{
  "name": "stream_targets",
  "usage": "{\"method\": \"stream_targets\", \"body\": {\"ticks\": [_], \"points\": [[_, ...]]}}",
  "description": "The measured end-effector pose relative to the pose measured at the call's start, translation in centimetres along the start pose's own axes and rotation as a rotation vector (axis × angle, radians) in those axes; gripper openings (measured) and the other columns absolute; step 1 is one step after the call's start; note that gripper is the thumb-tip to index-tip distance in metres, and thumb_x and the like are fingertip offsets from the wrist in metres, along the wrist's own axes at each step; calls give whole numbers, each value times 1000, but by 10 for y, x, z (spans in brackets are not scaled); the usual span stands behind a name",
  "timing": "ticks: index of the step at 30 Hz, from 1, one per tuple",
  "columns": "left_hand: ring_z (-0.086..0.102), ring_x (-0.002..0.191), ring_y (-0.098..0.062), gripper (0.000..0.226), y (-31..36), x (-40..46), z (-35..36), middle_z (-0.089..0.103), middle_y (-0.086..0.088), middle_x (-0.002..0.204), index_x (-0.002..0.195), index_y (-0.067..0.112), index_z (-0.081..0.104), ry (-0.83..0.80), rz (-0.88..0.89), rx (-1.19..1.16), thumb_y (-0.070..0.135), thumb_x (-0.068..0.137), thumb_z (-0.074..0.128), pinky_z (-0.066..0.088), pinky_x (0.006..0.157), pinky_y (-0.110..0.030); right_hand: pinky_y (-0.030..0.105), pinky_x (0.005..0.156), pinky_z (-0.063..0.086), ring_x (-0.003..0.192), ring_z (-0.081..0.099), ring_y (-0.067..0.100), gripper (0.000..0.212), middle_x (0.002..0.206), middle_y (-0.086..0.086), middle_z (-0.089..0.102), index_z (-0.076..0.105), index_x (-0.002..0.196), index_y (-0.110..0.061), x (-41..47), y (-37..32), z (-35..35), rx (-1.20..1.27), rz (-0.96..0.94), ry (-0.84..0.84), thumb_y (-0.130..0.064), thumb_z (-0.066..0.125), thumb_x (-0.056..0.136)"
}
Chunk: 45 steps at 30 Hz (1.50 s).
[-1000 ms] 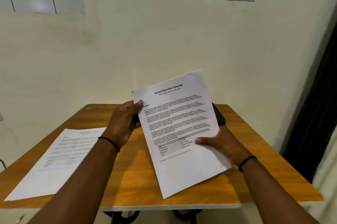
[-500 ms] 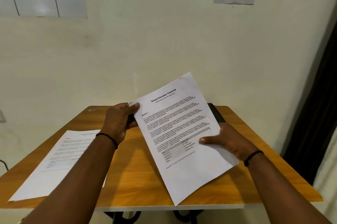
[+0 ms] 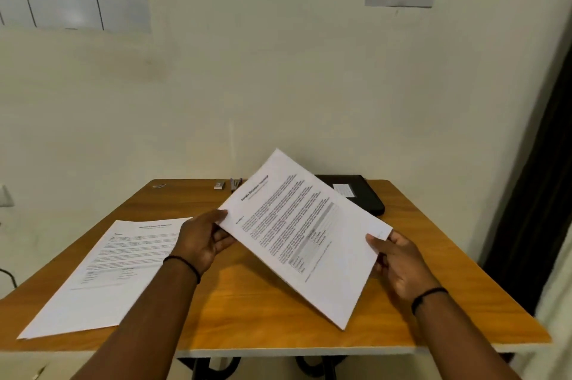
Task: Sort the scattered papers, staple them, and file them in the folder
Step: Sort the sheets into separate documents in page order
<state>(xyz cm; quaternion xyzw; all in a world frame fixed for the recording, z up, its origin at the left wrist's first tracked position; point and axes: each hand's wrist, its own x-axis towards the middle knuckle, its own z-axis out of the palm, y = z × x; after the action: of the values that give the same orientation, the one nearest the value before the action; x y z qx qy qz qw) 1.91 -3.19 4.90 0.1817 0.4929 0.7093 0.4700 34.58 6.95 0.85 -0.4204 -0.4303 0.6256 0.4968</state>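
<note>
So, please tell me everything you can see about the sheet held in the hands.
The sheet is white paper printed in black: a bold title, text blocks and a small grey table. It is held tilted above the table, turned clockwise. The left hand pinches its top-left corner; the right hand pinches its right edge.

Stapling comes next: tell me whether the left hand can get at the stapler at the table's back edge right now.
Probably not yet: the left hand grips the held sheet. The table between it and the stapler looks bare, so once it lets go, the way seems free.
</note>
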Motion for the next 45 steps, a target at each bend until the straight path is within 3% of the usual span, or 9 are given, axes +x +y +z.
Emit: {"method": "stream_targets", "body": {"ticks": [6,13,15,17,21,25,33,36,45], "points": [[73,87,-34,28,-9,16,-21,73,-23,105,120,-4,56,-96,-392,544,-5,92,59,63,58,-37,34,83,53,102,63,23,33,127,10,64,56,129,-9,14,13,-4,-542,-95,140,-7,59,96],[72,97,-31,33,-27,32,-20,73,-19,108,123,0,56,-78,-412,613,-4,90,63,58,47,-30,39,98,46,123,48,30,68,136,13,51,39,143,-13,10,26,28,-1439,-503,446,-26,74,86],[72,97,-31,33,-28,35,-18,71,-19,112,123,-1,56,-63,-414,610,-4,90,62,58,48,-29,33,93,45,116,53,26,47,126,9,60,57,128,-16,0,26,48,-1350,-738,294,-31,73,87],[71,96,-30,30,-28,39,-17,70,-18,111,120,-1,57,-72,-408,610,-3,90,61,61,52,-32,27,92,44,115,57,18,38,123,0,64,64,120,-21,-12,27,76,-1217,-749,-10,-42,68,89],[71,92,-31,12,-23,45,-11,77,-15,89,103,2,59,-181,-429,574,-1,93,54,60,71,-40,28,104,40,129,48,10,70,145,-10,51,50,141,-31,-20,38,126,-1531,-679,-408,-72,55,84],[73,86,-31,15,-19,56,-9,77,-15,91,105,4,58,-248,-438,553,-2,94,50,59,75,-44,30,90,48,116,57,14,69,138,-6,57,49,138,-29,-15,40,146,-1696,-758,-468,-73,49,85],[74,78,-32,28,-18,85,-10,74,-21,99,116,1,59,-452,-553,563,20,99,47,61,72,-40,27,44,41,53,56,14,26,72,-3,65,64,85,-21,-3,78,143,-1625,-1167,-461,-41,49,93],[74,81,-28,31,-19,95,1,75,-15,98,118,8,58,-421,-511,595,31,98,56,60,71,-42,30,44,44,52,54,17,32,70,1,63,67,86,-15,3,91,138,-1583,-1277,-416,-34,44,98],[74,93,-26,25,-28,109,-15,72,-15,115,116,9,67,-450,-404,270,2,98,51,53,87,-42,34,53,53,63,66,23,39,81,8,71,69,96,-10,9,92,151,-1660,-1224,-451,-30,37,103]]}}
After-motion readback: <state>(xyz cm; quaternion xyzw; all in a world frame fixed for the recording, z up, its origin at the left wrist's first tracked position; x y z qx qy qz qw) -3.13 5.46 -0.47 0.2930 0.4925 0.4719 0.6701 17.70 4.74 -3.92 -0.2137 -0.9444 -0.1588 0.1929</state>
